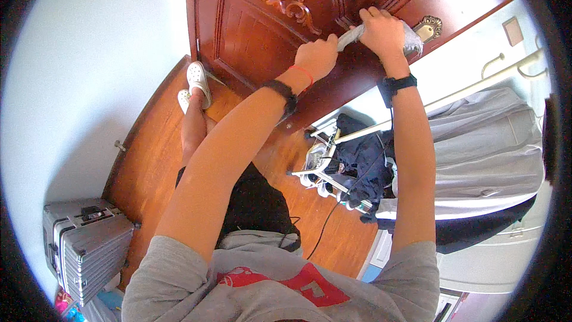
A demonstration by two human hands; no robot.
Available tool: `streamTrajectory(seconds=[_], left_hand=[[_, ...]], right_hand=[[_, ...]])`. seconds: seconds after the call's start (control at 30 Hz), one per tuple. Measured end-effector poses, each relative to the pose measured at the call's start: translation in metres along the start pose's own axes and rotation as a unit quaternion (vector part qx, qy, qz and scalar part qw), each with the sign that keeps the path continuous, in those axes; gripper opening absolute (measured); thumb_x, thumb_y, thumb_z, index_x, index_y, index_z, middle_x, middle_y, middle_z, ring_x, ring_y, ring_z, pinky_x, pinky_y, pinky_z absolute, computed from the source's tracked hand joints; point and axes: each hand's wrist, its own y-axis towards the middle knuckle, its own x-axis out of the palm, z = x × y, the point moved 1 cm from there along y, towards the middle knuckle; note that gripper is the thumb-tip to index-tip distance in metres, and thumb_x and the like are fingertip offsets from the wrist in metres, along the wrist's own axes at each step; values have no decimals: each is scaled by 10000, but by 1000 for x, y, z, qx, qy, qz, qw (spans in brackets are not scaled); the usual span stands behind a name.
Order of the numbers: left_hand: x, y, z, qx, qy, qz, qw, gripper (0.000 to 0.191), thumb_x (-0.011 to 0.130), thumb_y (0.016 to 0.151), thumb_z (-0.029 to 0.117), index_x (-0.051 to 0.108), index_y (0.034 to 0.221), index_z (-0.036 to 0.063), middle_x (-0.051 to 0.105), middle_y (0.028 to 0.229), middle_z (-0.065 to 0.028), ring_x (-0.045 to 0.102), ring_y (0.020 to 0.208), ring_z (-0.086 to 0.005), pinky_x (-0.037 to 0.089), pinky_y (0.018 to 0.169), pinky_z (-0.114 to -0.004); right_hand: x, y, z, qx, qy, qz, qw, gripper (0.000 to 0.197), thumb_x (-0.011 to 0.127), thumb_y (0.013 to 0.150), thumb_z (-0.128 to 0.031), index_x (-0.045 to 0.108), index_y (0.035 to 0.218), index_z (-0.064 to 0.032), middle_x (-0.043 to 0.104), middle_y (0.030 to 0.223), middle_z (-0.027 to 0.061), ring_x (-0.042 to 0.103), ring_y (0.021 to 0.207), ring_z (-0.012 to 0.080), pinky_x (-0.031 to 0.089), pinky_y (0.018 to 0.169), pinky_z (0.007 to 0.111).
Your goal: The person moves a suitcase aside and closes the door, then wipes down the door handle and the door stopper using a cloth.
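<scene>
Both hands hold a grey cloth point(351, 38), which is twisted into a rope between them. My left hand point(318, 56) grips one end, with a red string and a dark band on that wrist. Closed around the other part is my right hand point(382, 31), and a loose frayed end sticks out beyond it. A black strap circles my right wrist. Behind the hands stands a reddish-brown wooden door point(254, 49) with a carved ornament point(283, 0). A brass door plate point(429, 29) shows just right of my right hand; its handle is not clearly visible.
A silver ribbed suitcase point(89, 237) stands by the left wall. On the right, a white metal rack point(464, 87) bears hung grey clothes point(487, 152), with shoes and dark clothing low down. A thin black cable point(322, 230) crosses the wooden floor point(152, 152). A doorstop point(119, 145) juts from the skirting.
</scene>
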Motion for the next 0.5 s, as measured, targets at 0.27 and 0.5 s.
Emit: streamTrajectory(seconds=[0.27,0.5], left_hand=[[-10,-30,10,-6,-1,0,1000,222,561,952,217,545,1076,34,715,884,-244,711,827,-443,567,740,-554],[-15,-46,4,-16,-86,17,996,277,555,951,197,529,1154,11,682,924,-307,663,877,-504,531,802,-593]], right_hand=[[-15,-3,-2,-43,58,26,997,204,665,750,-168,733,938,-128,676,901,30,676,945,255,565,779,398],[-45,15,-16,9,46,-126,991,256,655,769,-217,763,963,-91,723,963,126,711,935,335,586,806,452]])
